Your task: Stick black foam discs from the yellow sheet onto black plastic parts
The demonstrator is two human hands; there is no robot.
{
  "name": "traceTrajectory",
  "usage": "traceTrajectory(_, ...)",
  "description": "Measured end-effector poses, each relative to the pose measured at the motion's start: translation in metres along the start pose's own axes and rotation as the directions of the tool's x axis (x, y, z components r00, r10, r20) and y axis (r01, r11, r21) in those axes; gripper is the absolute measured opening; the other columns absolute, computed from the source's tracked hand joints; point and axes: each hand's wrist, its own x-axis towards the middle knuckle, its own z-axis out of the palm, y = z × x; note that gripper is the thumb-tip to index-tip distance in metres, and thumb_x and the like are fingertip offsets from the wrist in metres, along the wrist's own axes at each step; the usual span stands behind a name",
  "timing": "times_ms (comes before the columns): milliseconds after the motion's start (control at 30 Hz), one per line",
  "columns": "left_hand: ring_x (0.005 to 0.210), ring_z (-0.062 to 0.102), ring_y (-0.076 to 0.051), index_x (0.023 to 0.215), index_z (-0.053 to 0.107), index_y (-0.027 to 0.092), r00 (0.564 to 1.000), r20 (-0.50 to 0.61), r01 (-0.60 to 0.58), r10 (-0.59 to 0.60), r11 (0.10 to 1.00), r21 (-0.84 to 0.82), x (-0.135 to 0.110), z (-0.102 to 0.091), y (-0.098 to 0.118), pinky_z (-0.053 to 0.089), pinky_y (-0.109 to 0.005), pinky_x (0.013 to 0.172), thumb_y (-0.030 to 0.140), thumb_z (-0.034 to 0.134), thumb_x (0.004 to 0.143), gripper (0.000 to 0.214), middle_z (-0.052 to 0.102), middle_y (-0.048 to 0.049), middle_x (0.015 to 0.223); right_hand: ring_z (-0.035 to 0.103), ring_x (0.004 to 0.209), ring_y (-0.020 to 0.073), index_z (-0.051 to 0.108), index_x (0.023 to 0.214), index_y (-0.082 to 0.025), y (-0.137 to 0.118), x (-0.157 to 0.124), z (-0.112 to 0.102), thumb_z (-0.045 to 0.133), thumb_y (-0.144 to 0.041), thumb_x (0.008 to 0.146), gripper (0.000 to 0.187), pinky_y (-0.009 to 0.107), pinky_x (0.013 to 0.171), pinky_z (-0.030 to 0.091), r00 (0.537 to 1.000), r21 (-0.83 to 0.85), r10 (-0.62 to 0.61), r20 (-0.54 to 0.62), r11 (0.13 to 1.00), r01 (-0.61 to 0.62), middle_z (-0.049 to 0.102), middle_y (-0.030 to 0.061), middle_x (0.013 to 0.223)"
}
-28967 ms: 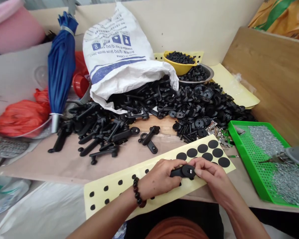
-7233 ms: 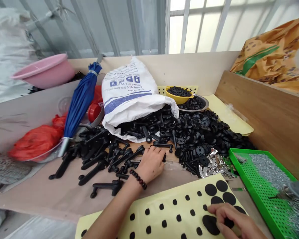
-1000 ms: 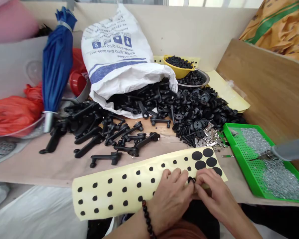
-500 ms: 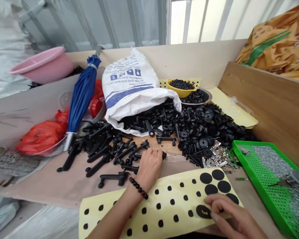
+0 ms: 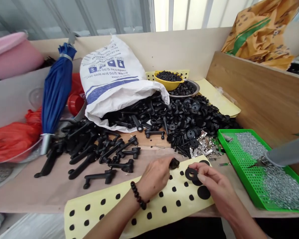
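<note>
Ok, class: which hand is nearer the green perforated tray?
Right. The right hand is left of the green perforated tray, not touching it; the left hand is farther left, past the right hand.

Adhesive sheet (image 5: 79,205) at front, plastic handles (image 5: 89,156) behind it, perforated tray (image 5: 236,166) at right, woven sack (image 5: 112,66) farther back

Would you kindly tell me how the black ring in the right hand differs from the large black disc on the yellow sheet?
The black ring is pinched in the right hand, whereas the large black disc lies flat on the yellow sheet. The ring has an open centre; the disc looks solid. Both are round and matt black.
</note>
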Motion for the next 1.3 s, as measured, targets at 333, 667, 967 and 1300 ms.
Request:
traceTrajectory(333, 0.081, 0.063, -0.018, 0.113, 0.059, 0.016, 0.975, 0.137, 0.220, -0.175, 0.841, -0.495, -0.002, 0.012, 0.007, 0.048, -0.025, 0.070, 0.010, 0.045, 0.070, 0.046, 0.069, -0.0031, 0.090, 0.055, 0.097, 0.0256, 0.056, 0.061, -0.019, -0.005, 0.000, 0.005, 0.067, -0.034, 0.071, 0.021, 0.032, 0.080, 0.042, 0.996, 0.031, 0.054, 0.072, 0.998, -0.056, 0.063, 0.0074, 0.102)
traceTrajectory(667, 0.084, 0.060, -0.019, 0.113, 0.062, 0.015, 0.979, 0.159, 0.190, -0.128, 0.855, -0.482, -0.003, 0.011, 0.007, 0.046, -0.027, 0.079, 0.010, 0.042, 0.065, 0.052, 0.067, -0.0023, 0.086, 0.056, 0.092, 0.0213, 0.055, 0.062, -0.019, 0.001, 0.002, 0.009, 0.065, -0.031, 0.073, 0.019, 0.028, 0.078, 0.041, 0.996, 0.008, 0.047, 0.079, 0.999, -0.047, 0.063, 0.0049, 0.095)
traceTrajectory(967, 0.082, 0.058, -0.018, 0.098, 0.065, 0.015, 0.984, 0.159, 0.154, -0.087, 0.864, -0.479, -0.004, 0.004, 0.015, 0.044, -0.024, 0.074, 0.010, 0.039, 0.065, 0.042, 0.066, -0.0007, 0.090, 0.056, 0.090, 0.0214, 0.056, 0.062, -0.019, 0.004, 0.004, 0.009, 0.065, -0.033, 0.071, 0.019, 0.028, 0.076, 0.042, 0.997, -0.052, 0.044, 0.070, 0.998, -0.040, 0.062, 0.0050, 0.093)
traceTrajectory(1300, 0.078, 0.057, -0.016, 0.098, 0.065, 0.016, 0.984, 0.157, 0.144, -0.080, 0.879, -0.455, -0.005, 0.005, 0.015, 0.042, -0.023, 0.069, 0.012, 0.039, 0.067, 0.040, 0.067, -0.0001, 0.093, 0.056, 0.088, 0.0222, 0.055, 0.060, -0.019, 0.000, 0.004, 0.011, 0.065, -0.037, 0.069, 0.022, 0.029, 0.073, 0.044, 0.998, -0.126, 0.037, 0.059, 0.992, -0.030, 0.062, 0.0065, 0.092)
